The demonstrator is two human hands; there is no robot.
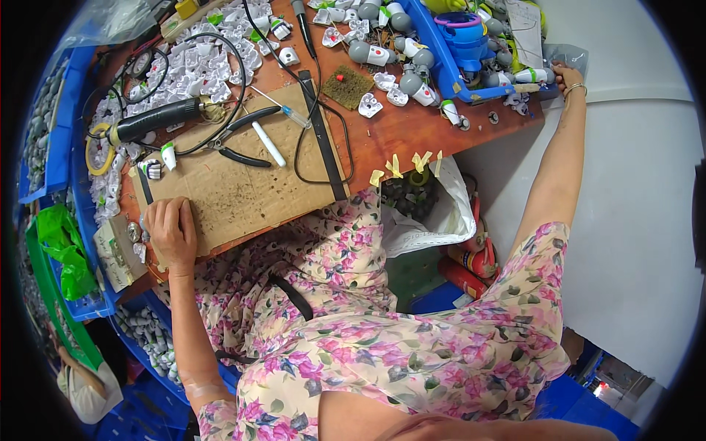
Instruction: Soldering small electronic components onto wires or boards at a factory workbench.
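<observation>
My left hand [171, 229] rests at the near left corner of a brown cardboard sheet [243, 198], its fingers curled under. Whatever lies inside that curl is hidden. Stretched far to the right, my right hand [569, 76] closes at the grey end of a grey-and-white plastic device [535, 76] beside the blue tray [471, 94]. On the cardboard lie black-handled pliers [239, 140], a white pen-like stick [269, 145] and a thin screwdriver [296, 116]. A black corded electric screwdriver [158, 121] lies across its far left part.
White plastic shells [198, 70] are heaped at the back left. Grey-ended devices [419, 87] lie near the tray. A black cable [346, 132] loops over the table. Yellow tape strips [397, 165] hang from the edge above a white sack [448, 220]. Red fire extinguishers [471, 268] stand below.
</observation>
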